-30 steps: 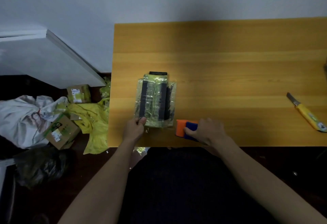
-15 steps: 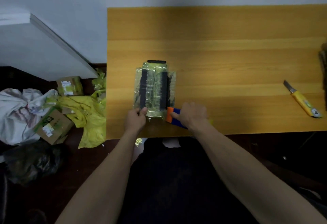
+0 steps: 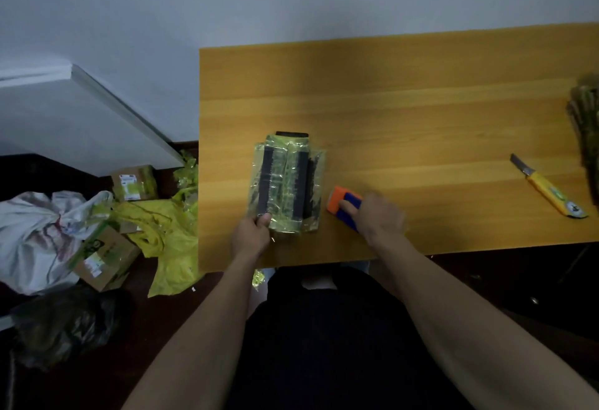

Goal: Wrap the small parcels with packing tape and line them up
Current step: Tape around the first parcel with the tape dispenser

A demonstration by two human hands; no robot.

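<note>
On the near left part of the yellow-orange wooden table (image 3: 421, 111) lies the bundle of small dark parcels sheathed in clear, glossy packing tape (image 3: 285, 182). Left hand (image 3: 251, 236) pinches the bundle's near left corner, thumb on top, fingers curled under. Right hand (image 3: 377, 216) grips the orange-and-blue handheld tape dispenser (image 3: 343, 203), fingers curled over its blue body; motion blur hides the detail. Change since half a second ago: the dispenser, then touching the bundle's near right corner, now sits just beside it with bare table between. Judgement: a pass of tape is finished or cut, and the bundle looks close to fully wrapped. No lined-up row of parcels is visible yet. A yellow-handled utility knife (image 3: 547, 190) lies well apart at the right. Cardboard boxes (image 3: 103, 255) and yellow plastic bags (image 3: 171, 247) are on the floor, left.
</note>
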